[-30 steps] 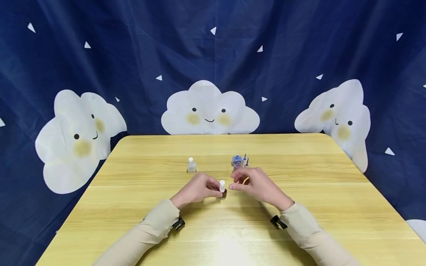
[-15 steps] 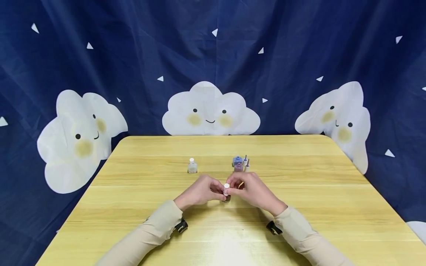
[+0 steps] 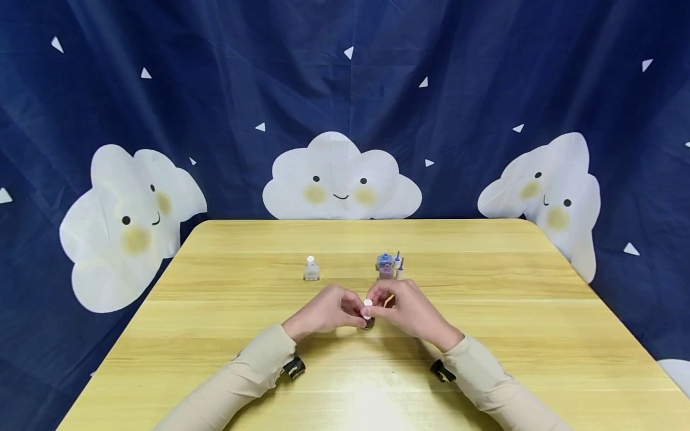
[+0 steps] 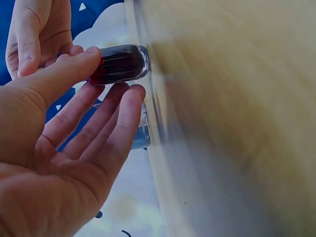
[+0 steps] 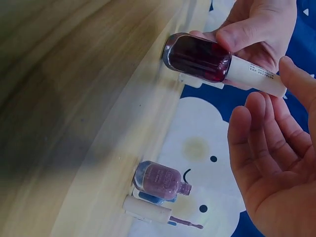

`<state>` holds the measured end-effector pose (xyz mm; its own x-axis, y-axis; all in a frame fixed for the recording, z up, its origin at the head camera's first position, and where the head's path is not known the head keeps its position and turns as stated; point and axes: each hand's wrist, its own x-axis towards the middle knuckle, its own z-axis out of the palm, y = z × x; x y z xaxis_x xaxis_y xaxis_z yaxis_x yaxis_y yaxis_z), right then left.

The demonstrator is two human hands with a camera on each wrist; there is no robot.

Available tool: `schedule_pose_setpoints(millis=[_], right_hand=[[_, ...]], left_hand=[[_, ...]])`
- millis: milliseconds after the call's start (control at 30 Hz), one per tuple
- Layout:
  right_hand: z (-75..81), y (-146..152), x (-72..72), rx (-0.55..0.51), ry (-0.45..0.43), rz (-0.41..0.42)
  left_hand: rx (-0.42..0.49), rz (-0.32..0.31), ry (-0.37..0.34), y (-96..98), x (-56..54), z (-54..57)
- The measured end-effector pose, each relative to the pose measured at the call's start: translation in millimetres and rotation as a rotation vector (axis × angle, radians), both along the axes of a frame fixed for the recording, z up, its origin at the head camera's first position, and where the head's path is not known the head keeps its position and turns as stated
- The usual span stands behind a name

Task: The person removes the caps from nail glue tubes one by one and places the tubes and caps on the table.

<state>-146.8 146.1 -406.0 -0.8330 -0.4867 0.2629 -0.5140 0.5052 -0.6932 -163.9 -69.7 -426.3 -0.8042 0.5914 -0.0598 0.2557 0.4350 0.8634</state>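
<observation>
In the head view my left hand [image 3: 327, 311] pinches a dark red nail polish bottle [image 5: 200, 57] between thumb and fingers. The bottle stands upright at the tabletop, with its white cap [image 5: 254, 76] on top. My right hand [image 3: 409, 311] pinches that cap by its upper end, thumb on one side and fingertips on the other. The left wrist view shows the red glass body [image 4: 121, 64] beyond my left thumb, while the cap is hidden there. Behind my right hand stand a purple polish bottle [image 5: 160, 180] and a blue one [image 3: 384, 261], both uncapped.
Two white brush caps [image 5: 148, 208] stand beside the uncapped bottles, brushes pointing up. A clear capped bottle [image 3: 311, 271] is farther back on the left. All rest on a wooden table [image 3: 215, 371], with a dark blue cloud-print curtain [image 3: 345, 78] behind.
My right hand has closed in from the right and now grips the white cap. The red bottle and my left hand have shifted slightly right. The other bottles stay put.
</observation>
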Motion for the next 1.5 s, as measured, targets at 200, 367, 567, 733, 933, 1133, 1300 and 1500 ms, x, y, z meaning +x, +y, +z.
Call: schedule_pose_setpoints(millis=[200, 367, 567, 733, 933, 1133, 1300, 1500], right_hand=[[-1.3, -1.4, 0.6, -0.013, 0.002, -0.007], [0.8, -1.9, 2.2, 0.001, -0.004, -0.014], [1.0, -2.6, 2.4, 0.011, 0.005, -0.015], [0.6, -3.1, 2.1, 0.019, 0.0, -0.025], [-0.5, -2.9, 1.7, 0.012, -0.002, -0.03], [-1.4, -2.5, 1.9, 0.004, -0.011, -0.029], [-0.7, -2.7, 2.1, 0.001, -0.018, -0.03], [-1.5, -3.3, 2.0, -0.002, -0.003, -0.032]], left_hand=[[0.003, -0.006, -0.02, -0.4, -0.1, -1.3], [0.025, -0.004, -0.029, -3.4, -2.8, -5.1], [0.047, -0.016, -0.032, -6.8, -4.5, -9.5], [0.125, -0.029, -0.12, -9.7, -6.3, -15.8], [0.208, -0.034, -0.237, -12.7, -9.3, -23.8], [0.28, -0.054, -0.32, -15.3, -12.4, -29.9], [0.342, -0.077, -0.377, -17.2, -14.4, -33.8], [0.344, -0.069, -0.377, -15.7, -13.2, -34.9]])
